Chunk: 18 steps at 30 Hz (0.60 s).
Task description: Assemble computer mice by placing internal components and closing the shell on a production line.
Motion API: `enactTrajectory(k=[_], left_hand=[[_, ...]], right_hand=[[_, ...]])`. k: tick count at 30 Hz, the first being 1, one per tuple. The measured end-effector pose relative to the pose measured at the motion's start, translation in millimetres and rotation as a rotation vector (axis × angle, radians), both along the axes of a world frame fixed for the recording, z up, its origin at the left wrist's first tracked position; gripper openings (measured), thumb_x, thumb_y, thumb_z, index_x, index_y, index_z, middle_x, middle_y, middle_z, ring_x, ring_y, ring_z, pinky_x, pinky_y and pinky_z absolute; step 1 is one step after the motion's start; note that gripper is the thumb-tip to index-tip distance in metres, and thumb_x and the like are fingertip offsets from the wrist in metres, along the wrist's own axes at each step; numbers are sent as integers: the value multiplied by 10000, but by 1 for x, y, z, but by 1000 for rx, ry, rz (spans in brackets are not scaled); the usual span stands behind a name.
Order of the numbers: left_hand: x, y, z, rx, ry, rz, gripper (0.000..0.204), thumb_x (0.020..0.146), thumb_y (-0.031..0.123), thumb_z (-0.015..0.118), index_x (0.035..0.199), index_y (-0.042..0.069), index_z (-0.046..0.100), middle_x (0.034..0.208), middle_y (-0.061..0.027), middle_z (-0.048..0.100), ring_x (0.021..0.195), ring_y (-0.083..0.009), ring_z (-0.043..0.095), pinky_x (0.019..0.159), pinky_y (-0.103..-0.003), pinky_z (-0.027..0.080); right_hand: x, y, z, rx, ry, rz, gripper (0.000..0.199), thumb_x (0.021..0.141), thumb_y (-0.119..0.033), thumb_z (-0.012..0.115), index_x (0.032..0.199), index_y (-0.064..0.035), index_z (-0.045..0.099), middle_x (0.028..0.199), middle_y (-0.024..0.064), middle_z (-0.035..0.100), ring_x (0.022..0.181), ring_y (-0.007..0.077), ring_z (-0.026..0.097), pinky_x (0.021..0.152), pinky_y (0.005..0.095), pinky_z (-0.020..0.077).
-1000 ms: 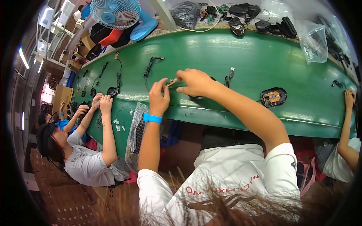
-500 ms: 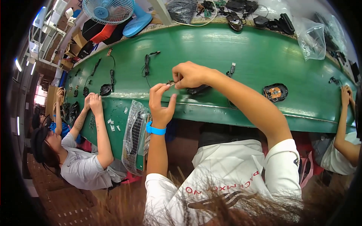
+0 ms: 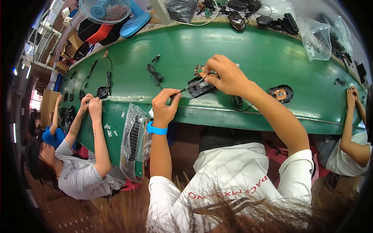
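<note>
My left hand [image 3: 165, 105], with a blue wristband, pinches the black end of a mouse cable [image 3: 182, 91] between thumb and fingers. Thin pale wires run from there to the fingertips of my right hand [image 3: 223, 73]. That hand is closed on a small orange-brown circuit board [image 3: 199, 71], whose left part shows beyond the fingers. Just below it, a black mouse base [image 3: 199, 88] lies on the green belt, between my two hands. A coiled black cable [image 3: 155, 73] with a plug lies farther off, above my left hand.
Another open mouse base with an orange board [image 3: 280, 93] lies to the right. A bagged keyboard [image 3: 132, 143] and white scraps are on the left table. Co-workers' hands [image 3: 92, 103] work at left and far right. A blue fan [image 3: 105, 9] stands at the back.
My right hand has moved right, away from my left, with the circuit board, drawing the wires out between them. The black mouse base now shows more fully. The view has shifted slightly.
</note>
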<state>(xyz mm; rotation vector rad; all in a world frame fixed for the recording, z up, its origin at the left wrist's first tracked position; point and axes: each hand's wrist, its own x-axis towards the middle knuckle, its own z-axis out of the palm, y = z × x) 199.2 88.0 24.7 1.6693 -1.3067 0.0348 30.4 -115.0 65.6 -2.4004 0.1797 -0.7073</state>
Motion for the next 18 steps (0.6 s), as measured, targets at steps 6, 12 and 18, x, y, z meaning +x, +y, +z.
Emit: enactTrajectory(k=[6,12,18], left_hand=[[-2,-8,-5,116,-37,30,59,841,21,716,892,9,688,823,-82,668,644,-177,590,595,-308,465],[-2,-16,-14,167,-81,1,49,842,35,698,884,15,685,812,-112,639,661,-259,598,597,-356,471],[-1,-21,-19,215,-83,10,73,828,70,705,890,33,698,841,-120,651,690,-308,627,614,-394,493]], right_hand=[[-11,15,-20,-90,-118,-36,201,777,-60,738,903,-62,581,954,115,565,923,319,551,811,421,479],[-11,24,-32,-96,-137,-87,202,772,-53,739,894,-59,579,961,109,564,923,315,550,811,416,480],[-13,23,-35,-73,-139,-72,201,763,-43,742,885,-62,583,953,99,570,918,309,553,807,410,481]])
